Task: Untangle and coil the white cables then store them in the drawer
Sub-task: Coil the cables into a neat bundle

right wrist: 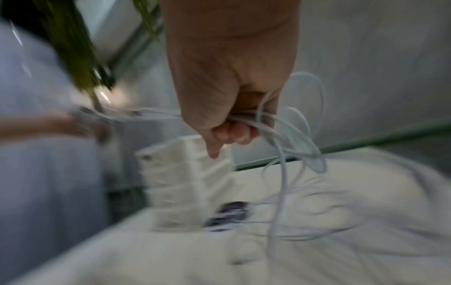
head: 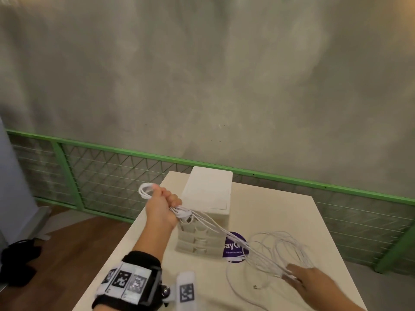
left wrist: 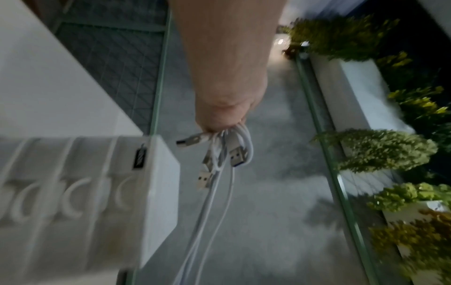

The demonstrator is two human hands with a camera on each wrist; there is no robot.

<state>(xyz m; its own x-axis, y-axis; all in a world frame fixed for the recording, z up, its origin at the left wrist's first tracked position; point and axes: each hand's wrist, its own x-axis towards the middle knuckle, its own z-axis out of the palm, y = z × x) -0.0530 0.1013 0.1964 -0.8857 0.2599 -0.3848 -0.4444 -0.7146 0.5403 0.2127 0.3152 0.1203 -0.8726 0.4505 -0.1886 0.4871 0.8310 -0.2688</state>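
Cables (head: 226,232) run taut from the left hand (head: 162,205) down across the drawer unit (head: 205,212) to the right hand (head: 302,277), a spread that looks meant to pull the strands straight so the knots show. The left hand is raised above the table (head: 280,209) in a closed fist around a gathered bunch: a small loop sticks out of the top of the fist, and the left wrist view shows at least 3 USB plugs (left wrist: 207,164) hanging just below it, probably kept together so the ends stay sorted. The right hand is low, near the table, its fingers curled around several strands, with slack loops (head: 283,245) lying on the table beside it; the right wrist view is blurred, yet the curl around the cords is plain. All drawers appear closed, so storage has not begun, and the work seems to be at the untangling stage. A purple sticker (head: 235,248) lies on the table just beside the unit, under the strands. One loose plug (head: 255,287) rests on the table near the right hand.
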